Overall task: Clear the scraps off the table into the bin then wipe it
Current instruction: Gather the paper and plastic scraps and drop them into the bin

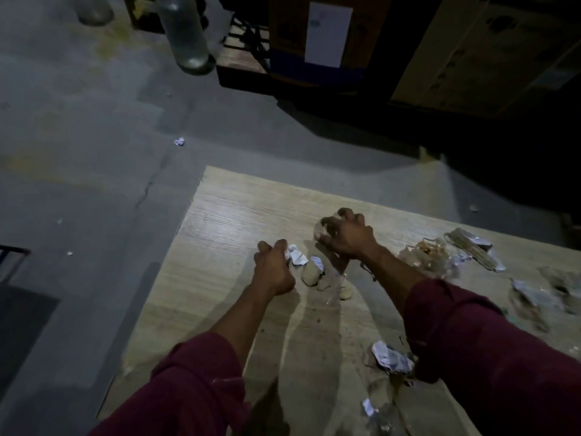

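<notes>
Left hand (274, 269) pinches crumpled paper (295, 258); right hand (347, 237) curls round a clear wrapper (322, 229) (both grips closed)

The person wears a long-sleeved top of dark maroon cloth. The left maroon sleeve (188, 382) is pushed up and bunched in thick folds below the elbow, leaving the forearm bare down to the left hand (273, 269). The right maroon sleeve (471, 335) is likewise rolled back into a soft, creased cuff, baring the forearm to the right hand (347, 237). A thin dark thread or band (369, 272) circles the right wrist, a loose end hanging from it. The dim, blurred picture shows no rings or other markings.
</notes>
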`<state>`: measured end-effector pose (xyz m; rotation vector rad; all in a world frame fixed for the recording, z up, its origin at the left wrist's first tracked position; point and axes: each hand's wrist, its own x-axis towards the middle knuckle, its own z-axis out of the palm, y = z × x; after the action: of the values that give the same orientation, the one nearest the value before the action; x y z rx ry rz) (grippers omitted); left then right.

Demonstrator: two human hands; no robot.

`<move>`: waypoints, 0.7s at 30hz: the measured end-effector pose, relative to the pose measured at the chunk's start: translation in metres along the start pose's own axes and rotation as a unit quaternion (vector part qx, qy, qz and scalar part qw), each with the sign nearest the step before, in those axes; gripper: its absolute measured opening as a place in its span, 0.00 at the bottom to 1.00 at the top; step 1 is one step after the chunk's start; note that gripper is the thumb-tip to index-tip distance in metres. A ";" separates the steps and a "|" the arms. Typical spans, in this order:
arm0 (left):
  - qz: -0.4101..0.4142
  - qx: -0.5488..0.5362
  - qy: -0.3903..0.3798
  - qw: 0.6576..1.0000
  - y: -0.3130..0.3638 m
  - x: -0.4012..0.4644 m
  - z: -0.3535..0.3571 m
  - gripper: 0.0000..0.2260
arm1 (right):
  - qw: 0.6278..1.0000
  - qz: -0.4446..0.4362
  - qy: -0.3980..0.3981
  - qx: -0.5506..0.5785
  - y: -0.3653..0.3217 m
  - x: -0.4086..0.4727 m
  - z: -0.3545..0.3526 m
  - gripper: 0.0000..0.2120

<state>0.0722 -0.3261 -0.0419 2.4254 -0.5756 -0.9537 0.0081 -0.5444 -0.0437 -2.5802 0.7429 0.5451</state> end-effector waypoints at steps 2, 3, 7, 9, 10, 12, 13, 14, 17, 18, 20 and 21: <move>0.031 0.010 -0.026 0.999 0.010 -0.002 0.016 0.34 | 1.000 -0.013 0.025 -0.006 -0.004 -0.017 0.010 0.25; 0.056 0.016 -0.032 0.998 0.013 -0.003 0.026 0.33 | 0.999 -0.024 0.030 -0.008 -0.004 -0.027 0.016 0.23; 0.106 0.024 -0.074 0.991 0.015 -0.019 0.069 0.28 | 0.996 -0.070 0.030 -0.041 0.008 -0.083 0.044 0.19; 0.137 0.022 -0.108 0.984 0.020 -0.037 0.088 0.31 | 0.996 -0.067 0.028 -0.052 0.020 -0.114 0.058 0.21; 0.153 0.018 -0.124 0.980 0.023 -0.049 0.093 0.34 | 0.996 -0.062 0.022 -0.054 0.026 -0.130 0.063 0.23; 0.175 -0.007 -0.162 0.971 0.031 -0.069 0.096 0.38 | 0.998 -0.044 0.006 -0.041 0.037 -0.159 0.065 0.28; 0.176 -0.009 -0.180 0.968 0.034 -0.076 0.096 0.38 | 0.999 -0.027 0.001 -0.018 0.042 -0.173 0.062 0.30; 0.173 0.000 -0.196 0.965 0.037 -0.080 0.094 0.36 | 1.000 -0.009 0.003 0.015 0.046 -0.185 0.056 0.32; 0.188 0.056 -0.232 0.953 0.050 -0.076 0.085 0.37 | 0.993 0.028 0.046 0.103 0.067 -0.207 0.032 0.28; 0.192 0.081 -0.237 0.949 0.057 -0.071 0.078 0.41 | 0.988 0.041 0.076 0.129 0.077 -0.209 0.021 0.24; 0.183 0.119 -0.227 0.949 0.079 -0.060 0.064 0.46 | 0.972 0.067 0.163 0.153 0.106 -0.207 -0.002 0.17; 0.181 0.129 -0.212 0.952 0.092 -0.054 0.058 0.46 | 0.964 0.078 0.202 0.155 0.123 -0.202 -0.013 0.15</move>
<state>-0.0246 -0.3868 0.0002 2.2096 -1.3193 -1.3058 -0.2165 -0.5631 0.0291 -2.3685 1.0752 -0.0655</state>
